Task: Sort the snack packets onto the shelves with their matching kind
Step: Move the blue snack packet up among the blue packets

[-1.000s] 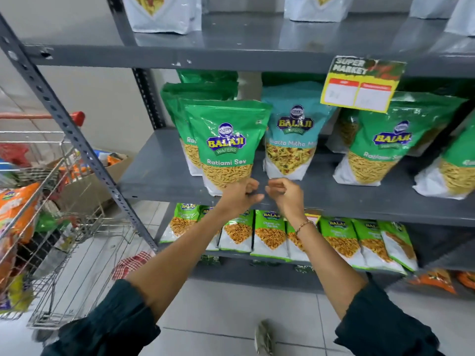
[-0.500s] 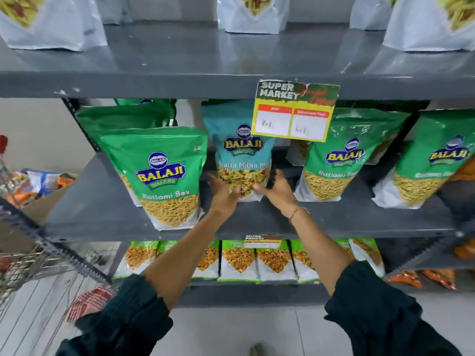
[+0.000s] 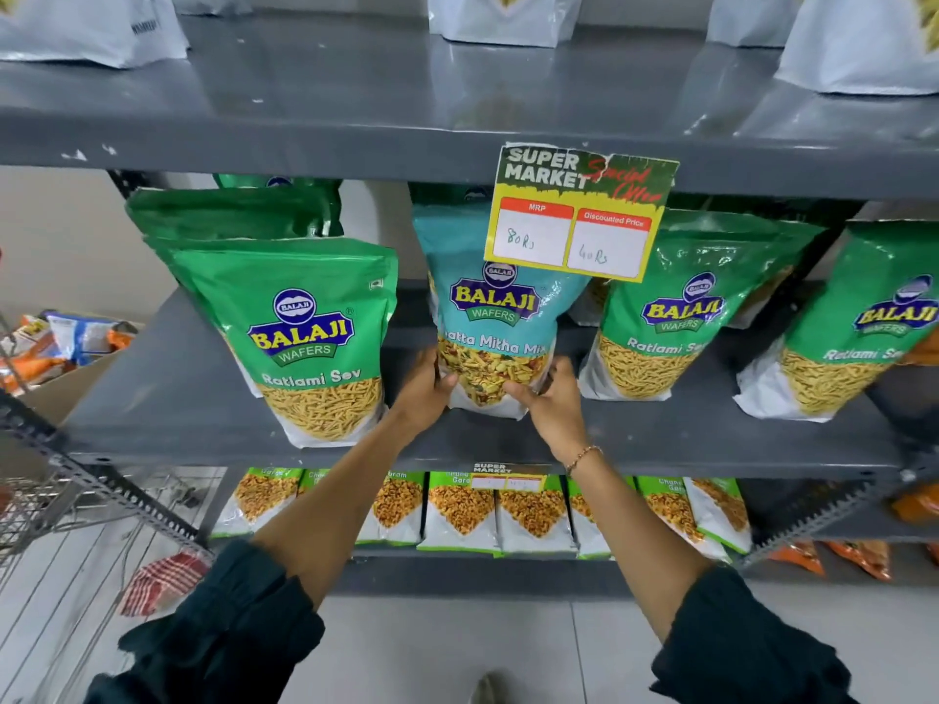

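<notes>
At the centre of the frame, the left hand (image 3: 424,393) and right hand (image 3: 551,403) are grasping the lower sides of the teal Khatta Mitha Mix packet (image 3: 495,322) — fingers curling onto its front. It is standing upright on the middle shelf (image 3: 167,393), between green Ratlami Sev packets (image 3: 310,343) — a price tag (image 3: 576,215) is overlapping its top.

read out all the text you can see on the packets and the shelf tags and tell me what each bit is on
"BALAJI WAFERS", "Ratlami Sev": left green packet
"BALAJI WAFERS", "...atta Mitha Mix", start hidden: teal packet, held by left hand and right hand
"SUPER MARKET", "MRP 80 Rs", "Discounted Price 40 Rs": price tag
Lower shelf packets and small tag: mostly unreadable.
</notes>
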`<move>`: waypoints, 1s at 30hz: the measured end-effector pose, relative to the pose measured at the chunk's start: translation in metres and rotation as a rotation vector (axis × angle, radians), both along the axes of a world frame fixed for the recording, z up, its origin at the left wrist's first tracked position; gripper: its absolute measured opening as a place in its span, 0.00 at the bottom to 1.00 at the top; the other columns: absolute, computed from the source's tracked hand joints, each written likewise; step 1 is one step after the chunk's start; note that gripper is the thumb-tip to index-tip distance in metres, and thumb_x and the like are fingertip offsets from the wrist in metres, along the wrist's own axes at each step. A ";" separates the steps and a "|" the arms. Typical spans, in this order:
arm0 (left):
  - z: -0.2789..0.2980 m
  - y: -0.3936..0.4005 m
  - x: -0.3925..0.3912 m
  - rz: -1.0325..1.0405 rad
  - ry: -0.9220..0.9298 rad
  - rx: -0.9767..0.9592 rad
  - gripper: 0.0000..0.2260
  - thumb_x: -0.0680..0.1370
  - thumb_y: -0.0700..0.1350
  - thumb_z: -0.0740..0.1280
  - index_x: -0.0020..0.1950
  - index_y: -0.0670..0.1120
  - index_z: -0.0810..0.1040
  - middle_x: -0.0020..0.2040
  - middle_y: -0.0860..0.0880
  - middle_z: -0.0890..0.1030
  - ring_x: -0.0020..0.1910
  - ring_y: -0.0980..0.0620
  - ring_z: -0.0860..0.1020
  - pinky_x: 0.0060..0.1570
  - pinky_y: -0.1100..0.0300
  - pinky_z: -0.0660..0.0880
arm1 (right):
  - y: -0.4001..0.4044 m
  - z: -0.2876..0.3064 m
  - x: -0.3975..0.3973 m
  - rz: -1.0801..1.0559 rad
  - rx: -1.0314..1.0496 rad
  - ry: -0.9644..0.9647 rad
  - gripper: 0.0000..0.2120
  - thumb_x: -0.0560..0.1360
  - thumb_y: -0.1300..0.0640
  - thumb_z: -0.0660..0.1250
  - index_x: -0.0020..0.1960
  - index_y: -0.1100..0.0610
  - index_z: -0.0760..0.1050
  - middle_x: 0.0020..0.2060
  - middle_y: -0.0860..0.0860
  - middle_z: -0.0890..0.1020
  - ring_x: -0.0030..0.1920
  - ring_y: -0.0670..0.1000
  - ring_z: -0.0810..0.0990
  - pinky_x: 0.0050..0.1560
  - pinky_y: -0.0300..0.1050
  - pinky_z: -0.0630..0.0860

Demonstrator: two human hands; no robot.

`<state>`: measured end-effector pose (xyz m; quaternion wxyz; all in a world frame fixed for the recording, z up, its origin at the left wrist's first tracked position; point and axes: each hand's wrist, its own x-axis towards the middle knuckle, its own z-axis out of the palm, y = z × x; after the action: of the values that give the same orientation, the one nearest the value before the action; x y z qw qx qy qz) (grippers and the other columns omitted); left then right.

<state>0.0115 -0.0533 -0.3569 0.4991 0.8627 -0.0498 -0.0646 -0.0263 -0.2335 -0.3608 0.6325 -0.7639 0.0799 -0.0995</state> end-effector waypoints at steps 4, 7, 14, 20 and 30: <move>0.009 -0.004 -0.022 -0.086 0.047 -0.008 0.17 0.78 0.40 0.62 0.66 0.42 0.66 0.65 0.42 0.75 0.64 0.46 0.72 0.65 0.51 0.69 | -0.003 -0.007 -0.035 -0.079 0.073 -0.052 0.22 0.64 0.60 0.76 0.51 0.57 0.67 0.48 0.51 0.80 0.51 0.49 0.79 0.52 0.43 0.76; 0.015 -0.010 -0.044 -0.149 0.051 -0.003 0.17 0.78 0.39 0.63 0.65 0.41 0.64 0.64 0.42 0.75 0.64 0.47 0.72 0.62 0.54 0.69 | -0.009 -0.007 -0.065 -0.102 0.095 -0.081 0.22 0.63 0.61 0.76 0.51 0.55 0.69 0.50 0.53 0.81 0.53 0.52 0.80 0.54 0.49 0.76; 0.024 -0.009 -0.115 -0.218 0.014 -0.008 0.17 0.76 0.39 0.65 0.64 0.39 0.66 0.56 0.44 0.77 0.55 0.49 0.75 0.55 0.57 0.71 | -0.017 0.009 -0.146 -0.129 0.069 -0.062 0.20 0.62 0.60 0.77 0.47 0.54 0.69 0.46 0.55 0.80 0.49 0.53 0.79 0.52 0.52 0.77; 0.051 0.007 -0.169 -0.244 -0.106 -0.053 0.20 0.74 0.42 0.69 0.63 0.44 0.68 0.57 0.43 0.80 0.57 0.44 0.78 0.61 0.44 0.74 | -0.016 0.043 -0.202 -0.116 0.076 -0.126 0.20 0.61 0.63 0.77 0.45 0.53 0.69 0.46 0.51 0.81 0.49 0.50 0.80 0.52 0.46 0.78; 0.169 0.036 -0.222 -0.171 -0.258 -0.218 0.22 0.73 0.42 0.70 0.64 0.40 0.69 0.56 0.47 0.76 0.56 0.50 0.73 0.56 0.59 0.70 | 0.001 0.160 -0.226 -0.011 0.029 -0.316 0.17 0.63 0.64 0.76 0.44 0.55 0.71 0.42 0.51 0.82 0.43 0.47 0.81 0.43 0.36 0.80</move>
<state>-0.2103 -0.0172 -0.1876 0.5720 0.7971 -0.1930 0.0101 -0.2526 -0.2325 -0.2005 0.6476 -0.7291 -0.0150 -0.2209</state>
